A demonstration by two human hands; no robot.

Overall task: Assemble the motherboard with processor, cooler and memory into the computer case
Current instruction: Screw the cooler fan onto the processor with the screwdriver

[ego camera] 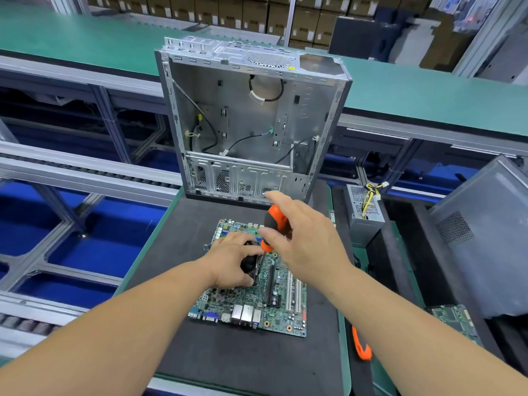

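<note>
Motherboard (258, 298) flat on black mat (200, 352), outside empty case (251, 118) standing behind it. Left hand (233, 262) fingers curled over black cooler (250, 262), steadying. Right hand (300, 241) wraps orange screwdriver (271, 224), tip at cooler. Judgement: cooler fastening underway; memory fit not visible; case mounting pending.
</note>
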